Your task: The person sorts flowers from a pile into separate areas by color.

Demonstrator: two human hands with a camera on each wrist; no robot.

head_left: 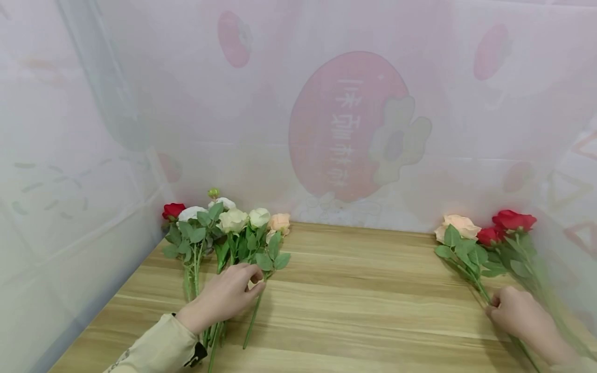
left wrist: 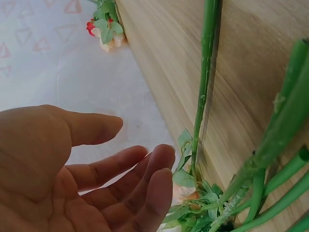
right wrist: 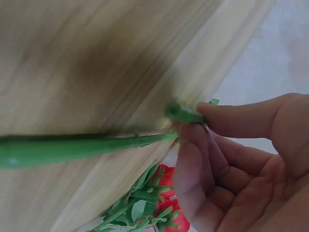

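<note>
My left hand [head_left: 228, 292] hovers over the stems of the left-hand group of roses, beside a peach rose [head_left: 280, 223] whose stem slants toward the front. In the left wrist view, thumb and loosely bent fingers stand apart with nothing between them, and a green stem [left wrist: 205, 72] runs past the fingertips. On the right, my right hand [head_left: 524, 316] pinches the green stem of another peach rose [head_left: 459, 228] between thumb and forefinger. The right wrist view shows a short green piece of stem [right wrist: 186, 113] in that pinch, above a thicker stem [right wrist: 72, 151] near the wood.
Cream roses [head_left: 233, 221], white flowers [head_left: 191, 213] and a red rose [head_left: 174, 211] lie at the table's back left. Red roses [head_left: 513, 220] lie at the right edge. Printed cloth walls [head_left: 261, 129] rise behind and beside the wooden table [head_left: 354, 290].
</note>
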